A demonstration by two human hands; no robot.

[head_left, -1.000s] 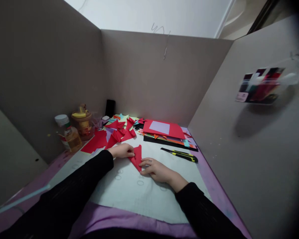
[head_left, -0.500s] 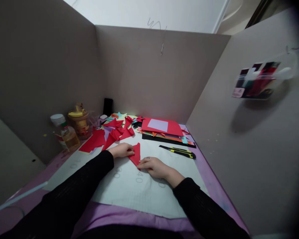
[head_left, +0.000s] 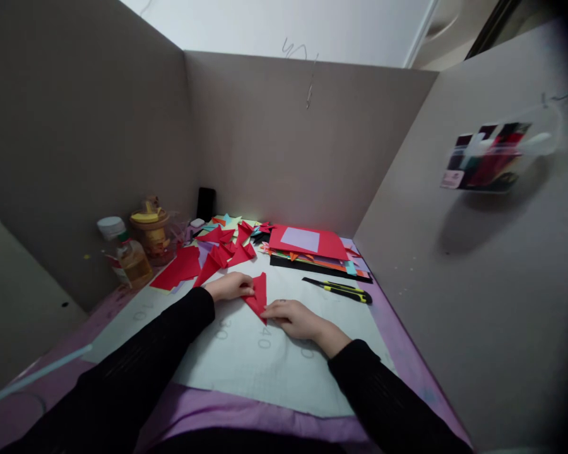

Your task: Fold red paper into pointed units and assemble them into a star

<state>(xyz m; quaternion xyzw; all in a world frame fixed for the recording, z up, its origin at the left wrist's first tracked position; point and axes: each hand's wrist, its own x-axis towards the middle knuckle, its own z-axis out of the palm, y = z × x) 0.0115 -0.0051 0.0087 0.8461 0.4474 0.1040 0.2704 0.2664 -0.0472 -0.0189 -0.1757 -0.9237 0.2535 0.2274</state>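
Note:
A small folded piece of red paper lies on the white printed sheet in front of me, its lower end narrowing to a point. My left hand grips its left side, fingers curled and pressed together. At the lower right edge, my right hand pinches the paper near that point. The fingertips partly cover both edges. Beyond my left hand lie several folded red paper pieces in a loose heap.
Right of the paper lies a black and yellow utility knife. Behind it is a stack of coloured paper. A bottle of amber liquid and a phone stand at left. Grey panels enclose the table.
Both hands stay on the red paper with almost no movement. The whole view has shifted very slightly.

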